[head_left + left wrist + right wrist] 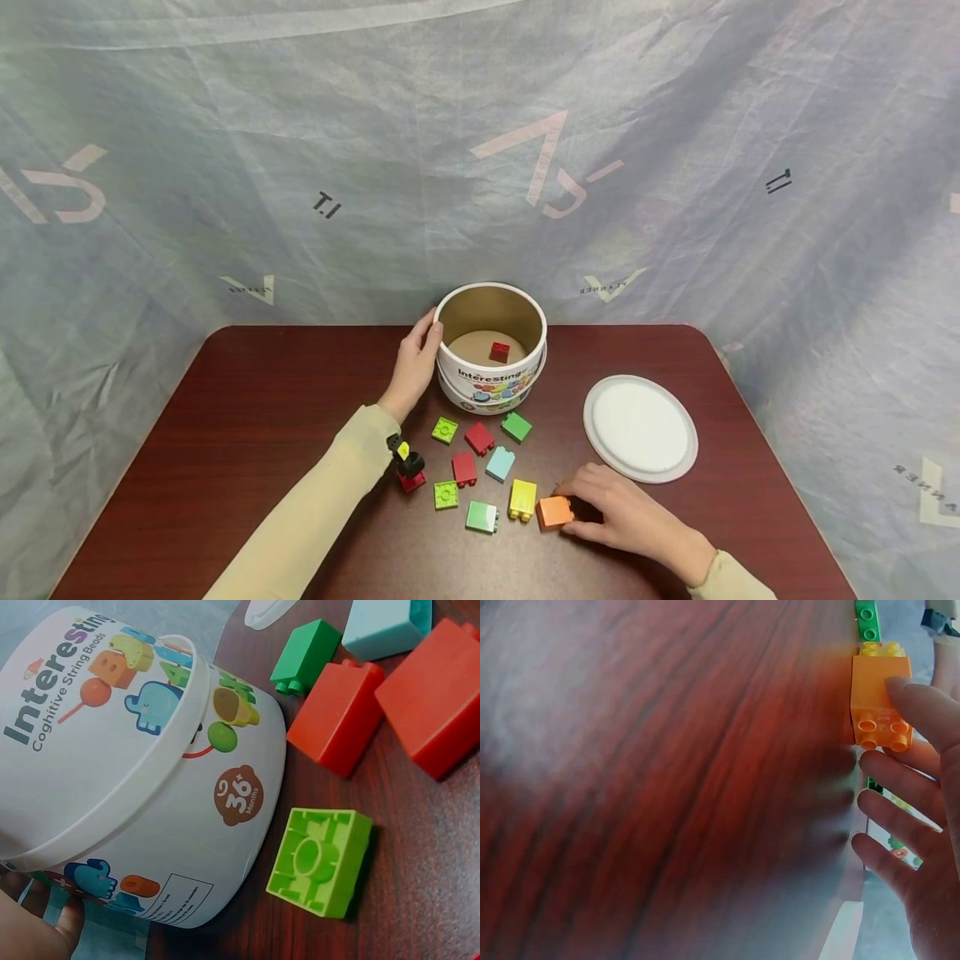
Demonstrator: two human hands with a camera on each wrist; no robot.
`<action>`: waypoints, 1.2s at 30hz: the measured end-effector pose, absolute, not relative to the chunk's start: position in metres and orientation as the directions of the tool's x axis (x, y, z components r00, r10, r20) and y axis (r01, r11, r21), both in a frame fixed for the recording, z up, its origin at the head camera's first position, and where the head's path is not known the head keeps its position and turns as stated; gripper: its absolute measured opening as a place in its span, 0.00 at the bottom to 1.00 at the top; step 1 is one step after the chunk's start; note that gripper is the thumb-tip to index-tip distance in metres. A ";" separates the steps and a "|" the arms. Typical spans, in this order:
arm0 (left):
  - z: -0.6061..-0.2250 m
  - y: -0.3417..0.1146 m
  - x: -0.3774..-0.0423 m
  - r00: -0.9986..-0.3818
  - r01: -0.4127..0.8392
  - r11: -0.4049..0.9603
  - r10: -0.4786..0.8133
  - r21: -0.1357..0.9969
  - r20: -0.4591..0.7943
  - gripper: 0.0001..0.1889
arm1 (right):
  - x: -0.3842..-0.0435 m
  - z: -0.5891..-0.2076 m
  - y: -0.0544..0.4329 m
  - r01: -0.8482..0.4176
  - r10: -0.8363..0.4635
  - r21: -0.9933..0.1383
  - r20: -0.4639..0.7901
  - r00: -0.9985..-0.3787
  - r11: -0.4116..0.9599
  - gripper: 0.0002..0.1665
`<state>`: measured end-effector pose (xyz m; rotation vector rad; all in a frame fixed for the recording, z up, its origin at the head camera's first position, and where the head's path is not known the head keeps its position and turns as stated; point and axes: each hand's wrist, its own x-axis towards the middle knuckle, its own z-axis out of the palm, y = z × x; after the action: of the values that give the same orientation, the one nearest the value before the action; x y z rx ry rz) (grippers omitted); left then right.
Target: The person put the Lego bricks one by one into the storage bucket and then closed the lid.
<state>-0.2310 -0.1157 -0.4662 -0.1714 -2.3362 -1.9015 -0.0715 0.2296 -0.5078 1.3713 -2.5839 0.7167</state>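
Note:
At the far middle of the table stands a white bucket (491, 385) with printed toy pictures, a red brick (500, 352) on its floor. My left hand (415, 358) grips the bucket's left side near the rim; in the left wrist view its fingers (71, 922) curve against the wall. Near the front, my right hand (618, 512) pinches an orange brick (554, 512) between thumb and index finger. The right wrist view shows the thumb on the orange brick (881, 682), its studs toward the palm and the other fingers spread below. A yellow brick (522, 498) lies just left of it.
Loose bricks lie before the bucket: reds (464, 468), greens (482, 517), a light blue one (500, 463) and flat lime ones (446, 495). A white round lid (641, 425) rests at the right. Grey cloth (420, 167) hangs behind the table's back edge.

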 end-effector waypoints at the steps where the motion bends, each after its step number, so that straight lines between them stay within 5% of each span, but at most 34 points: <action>1: -0.466 -0.116 -0.231 -0.986 0.167 0.201 0.010 0.965 0.169 0.28 | -0.071 -0.508 0.230 -0.807 -0.748 -0.348 0.321 -0.581 0.477 0.19; 36: -0.465 -0.116 -0.232 -0.985 0.169 0.193 0.008 0.967 0.171 0.28 | -0.093 -0.466 0.239 -0.781 -0.736 -0.329 0.278 -0.617 0.530 0.21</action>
<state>-0.2323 -0.1158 -0.4651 -0.1742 -2.3246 -1.9113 -0.0932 0.2390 -0.4657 1.3210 -2.6550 0.6532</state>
